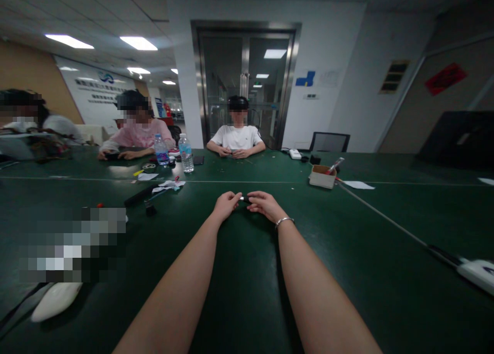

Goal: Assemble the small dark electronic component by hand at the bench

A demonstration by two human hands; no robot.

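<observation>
Out over the dark green table (247,271), both my hands meet at a small black piece with a bright silver-white end (244,198). My left hand (227,206) pinches its bright end between thumb and fingers. From the other side my right hand (266,205), with a silver bracelet at the wrist, closes its fingertips on the dark end. The piece is too small for me to tell its exact kind, and my fingers hide part of it.
Two water bottles (186,156), crumpled paper (169,186) and a black item (139,195) lie left. A small box (322,177) with pens stands right; a cord runs to a white power strip (476,274). Several people sit around the table, one opposite (237,138).
</observation>
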